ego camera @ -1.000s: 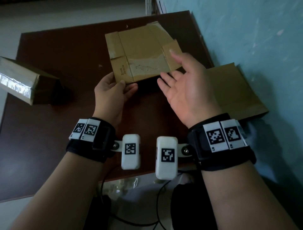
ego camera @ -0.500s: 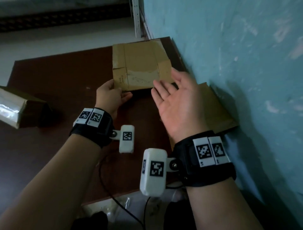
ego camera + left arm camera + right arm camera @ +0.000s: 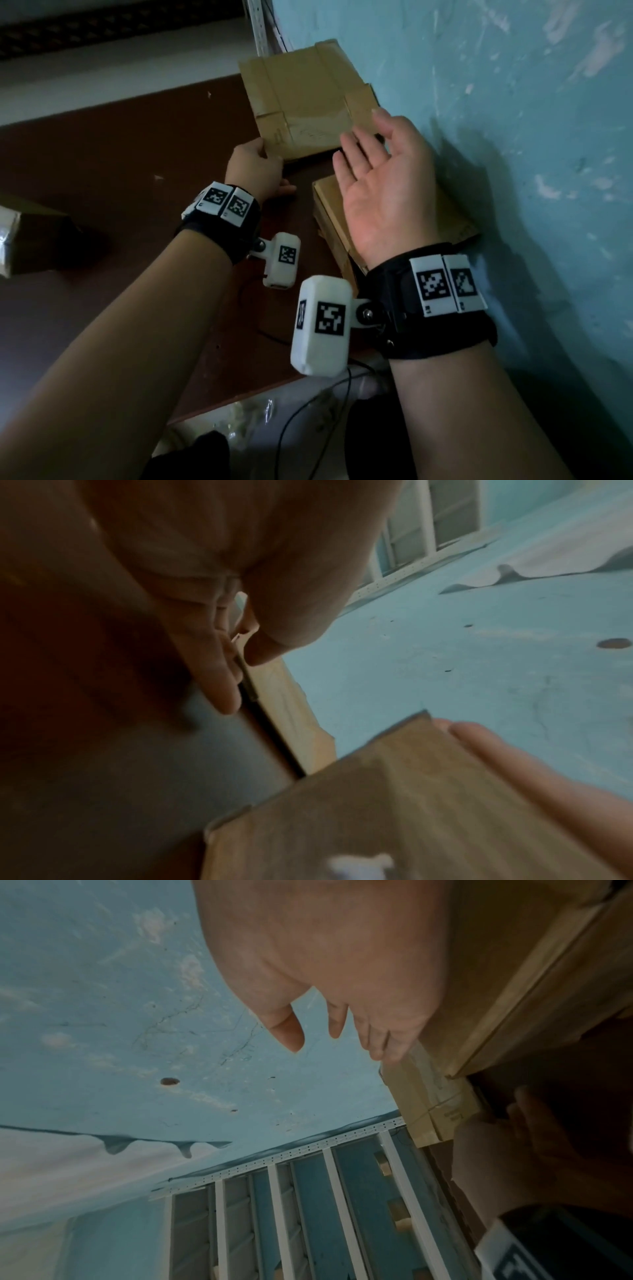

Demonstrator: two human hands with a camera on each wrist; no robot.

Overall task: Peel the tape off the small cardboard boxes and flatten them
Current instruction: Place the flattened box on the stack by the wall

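Observation:
A flattened cardboard box (image 3: 305, 102) with clear tape across it is held near the table's far right corner, next to the wall. My left hand (image 3: 257, 164) pinches its near left corner; the left wrist view shows thumb and fingers clamped on the cardboard edge (image 3: 281, 696). My right hand (image 3: 376, 164) is palm-up with straight fingers beside the box's near right corner, holding nothing. It hovers over a stack of flattened cardboard (image 3: 452, 219) lying against the wall. A still-assembled box (image 3: 24, 236) with shiny tape sits at the far left.
The dark brown table (image 3: 120, 164) ends at a teal wall (image 3: 513, 120) on the right. A white perforated rack upright (image 3: 258, 31) stands behind the far corner. Cables (image 3: 308, 411) and crumpled plastic lie below the near table edge.
My left hand has carried the flattened box farther away and right, toward the wall corner. My right hand stayed open and now hangs over the stack of flat cardboard.

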